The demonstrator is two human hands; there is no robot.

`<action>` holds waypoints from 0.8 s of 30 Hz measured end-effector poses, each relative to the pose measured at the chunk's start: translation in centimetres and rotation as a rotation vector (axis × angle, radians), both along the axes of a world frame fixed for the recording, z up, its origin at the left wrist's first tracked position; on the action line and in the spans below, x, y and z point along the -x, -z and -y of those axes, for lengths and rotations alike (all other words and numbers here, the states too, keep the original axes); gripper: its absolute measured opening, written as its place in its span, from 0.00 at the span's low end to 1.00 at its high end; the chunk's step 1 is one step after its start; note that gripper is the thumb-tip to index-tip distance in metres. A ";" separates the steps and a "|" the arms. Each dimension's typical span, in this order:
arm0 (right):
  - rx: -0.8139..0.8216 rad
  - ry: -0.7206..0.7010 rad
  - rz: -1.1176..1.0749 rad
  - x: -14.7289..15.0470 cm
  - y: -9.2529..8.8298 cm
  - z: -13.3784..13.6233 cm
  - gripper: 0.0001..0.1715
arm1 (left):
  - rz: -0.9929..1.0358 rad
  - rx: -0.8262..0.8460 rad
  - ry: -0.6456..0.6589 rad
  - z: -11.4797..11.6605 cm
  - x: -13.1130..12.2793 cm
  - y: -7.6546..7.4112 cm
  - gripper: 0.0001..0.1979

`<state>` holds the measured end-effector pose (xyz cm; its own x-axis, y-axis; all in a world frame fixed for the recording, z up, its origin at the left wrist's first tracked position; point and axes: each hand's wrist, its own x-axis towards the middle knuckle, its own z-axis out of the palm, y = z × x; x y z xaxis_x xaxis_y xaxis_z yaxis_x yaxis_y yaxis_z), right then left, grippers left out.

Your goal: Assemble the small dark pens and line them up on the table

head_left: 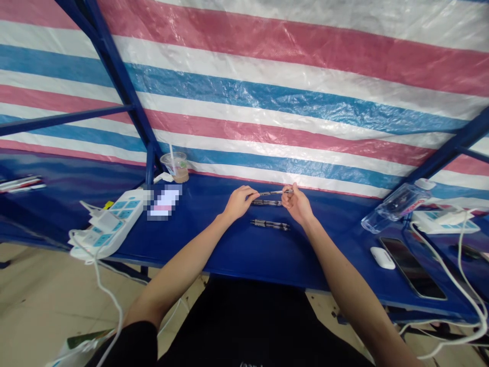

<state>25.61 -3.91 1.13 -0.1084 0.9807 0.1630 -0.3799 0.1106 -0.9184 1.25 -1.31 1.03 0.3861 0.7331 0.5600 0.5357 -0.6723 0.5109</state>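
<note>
A slim dark pen (pixel 271 193) stretches between my two hands, just above the blue table (pixel 229 255). My left hand (pixel 240 201) pinches its left end between thumb and fingers. Its right end sits in the closed fingers of my right hand (pixel 297 203). Right below it, another dark pen or small group of pens (pixel 266 203) lies on the table between the hands. Nearer to me lie more black and clear pens (pixel 270 224), side by side; I cannot tell exactly how many.
On the left are a white power strip (pixel 128 216), a blurred-out lit phone (pixel 165 201) and a plastic cup (pixel 178 167) with a straw. To the right lie a clear bottle (pixel 397 206), a white earbud case (pixel 382 258), a dark phone (pixel 414 267) and another power strip (pixel 445 223) with cables.
</note>
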 end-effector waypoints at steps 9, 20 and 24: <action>-0.029 0.021 0.045 -0.5 1.1 -0.7 0.34 | 0.020 0.001 -0.002 0.0 0.0 0.1 0.13; -0.505 0.363 1.119 -0.5 3.3 -1.0 0.10 | -0.061 0.096 -0.123 -0.5 0.3 0.3 0.06; -0.552 0.375 1.175 -0.4 3.6 -1.1 0.10 | -0.157 0.112 -0.051 -0.7 0.3 0.8 0.09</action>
<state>26.04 -2.77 -2.50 -0.1976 0.8187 0.5392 0.7279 0.4909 -0.4787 0.96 -0.66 0.22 0.4231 0.8083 0.4095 0.6465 -0.5860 0.4885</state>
